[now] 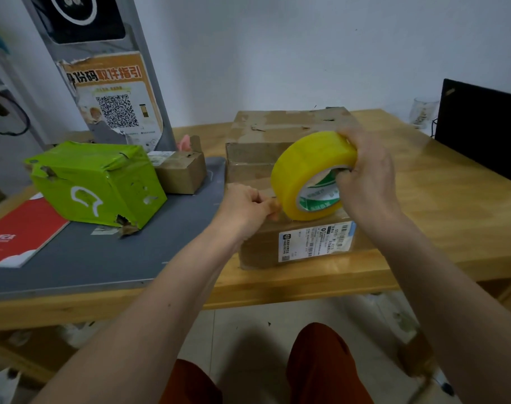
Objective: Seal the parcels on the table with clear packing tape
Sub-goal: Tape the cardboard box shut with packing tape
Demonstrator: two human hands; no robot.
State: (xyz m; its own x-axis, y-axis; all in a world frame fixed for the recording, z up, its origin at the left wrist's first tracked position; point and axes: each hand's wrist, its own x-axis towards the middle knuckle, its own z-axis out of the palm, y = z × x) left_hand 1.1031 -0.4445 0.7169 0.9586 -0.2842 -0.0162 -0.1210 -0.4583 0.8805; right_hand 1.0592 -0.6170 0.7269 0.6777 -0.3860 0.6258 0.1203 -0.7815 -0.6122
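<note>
The big yellow-looking roll of clear packing tape (309, 176) stands on edge on top of the brown cardboard box (277, 158) on the wooden table (452, 205). The right hand (365, 176) grips the roll, with fingers hooked inside its hole. The left hand (248, 205), just left of the roll, pinches what looks like the loose tape end. The roll looks light and stiff. The tape is thin, sticky and can twist, so hold it by its end.

Both your bare forearms reach forward, your left hand (247, 204) curled with fingertips pinched together at its right edge, your right hand (365, 173) raised a little higher, its fingers hooked inward and thumb over the top.
</note>
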